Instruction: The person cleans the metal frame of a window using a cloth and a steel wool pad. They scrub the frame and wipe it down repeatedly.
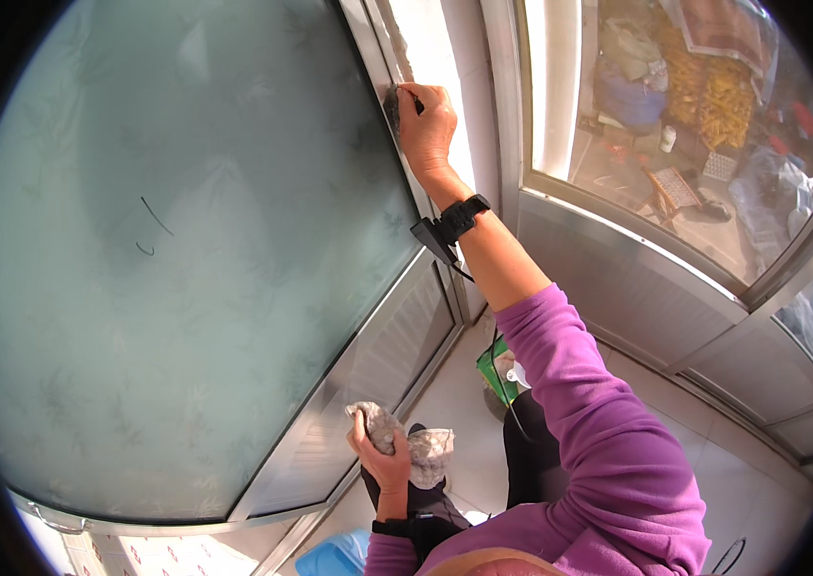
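Observation:
My right hand (429, 126) is raised and pinches a dark grey scouring pad (391, 109), largely covered by the fingers. It presses the pad against the metal edge frame (376, 54) of a frosted glass door (183, 302). The glass bears a faint leaf pattern and two thin dark marks. Lower down, in front of my body, my left hand (386, 464) grips a crumpled, stained grey-white cloth (379, 426). Part of the cloth hangs beside that hand. The left hand is close to the door's lower metal panel (348, 425).
A metal-framed window (665, 137) stands to the right, with a folding stool (669, 191) and yellow corn cobs (716, 93) beyond it. A green bag (498, 371) rests on the tiled floor (680, 446). A blue plastic container (334, 554) sits low. A cable (498, 374) hangs from my right wrist.

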Available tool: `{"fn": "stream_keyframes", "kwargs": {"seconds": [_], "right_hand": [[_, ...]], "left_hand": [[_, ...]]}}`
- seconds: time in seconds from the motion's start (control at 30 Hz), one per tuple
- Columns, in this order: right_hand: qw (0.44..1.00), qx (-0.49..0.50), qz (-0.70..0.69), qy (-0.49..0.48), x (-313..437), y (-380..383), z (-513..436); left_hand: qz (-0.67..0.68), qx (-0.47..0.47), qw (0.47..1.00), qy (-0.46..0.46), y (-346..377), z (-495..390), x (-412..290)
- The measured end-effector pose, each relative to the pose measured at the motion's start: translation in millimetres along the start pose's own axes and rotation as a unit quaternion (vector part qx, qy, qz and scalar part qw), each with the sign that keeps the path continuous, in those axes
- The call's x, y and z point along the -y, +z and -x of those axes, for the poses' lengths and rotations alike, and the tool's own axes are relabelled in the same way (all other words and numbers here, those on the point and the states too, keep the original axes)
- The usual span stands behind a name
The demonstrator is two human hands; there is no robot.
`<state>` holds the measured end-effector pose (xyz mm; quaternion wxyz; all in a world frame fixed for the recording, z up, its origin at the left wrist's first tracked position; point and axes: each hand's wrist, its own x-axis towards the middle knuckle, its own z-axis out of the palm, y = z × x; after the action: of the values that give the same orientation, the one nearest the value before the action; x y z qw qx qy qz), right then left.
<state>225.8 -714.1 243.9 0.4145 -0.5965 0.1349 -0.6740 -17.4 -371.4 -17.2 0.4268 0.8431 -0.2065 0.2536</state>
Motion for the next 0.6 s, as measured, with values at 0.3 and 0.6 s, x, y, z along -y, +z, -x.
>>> {"fn": "stream_keyframes", "kwargs": {"seconds": [0.3, 0.6], "right_hand": [[0.999, 0.007, 0.013, -0.050, -3.8, 4.9, -19.8], [0.994, 0.031, 0.031, -0.097, 8.0, -0.7, -33.1]], "left_hand": [[0.013, 0.007, 1.000, -0.015, -0.4, -0.7, -0.6], [0.026, 0.020, 0.999, -0.019, 1.8, -0.6, -4.4]]}}
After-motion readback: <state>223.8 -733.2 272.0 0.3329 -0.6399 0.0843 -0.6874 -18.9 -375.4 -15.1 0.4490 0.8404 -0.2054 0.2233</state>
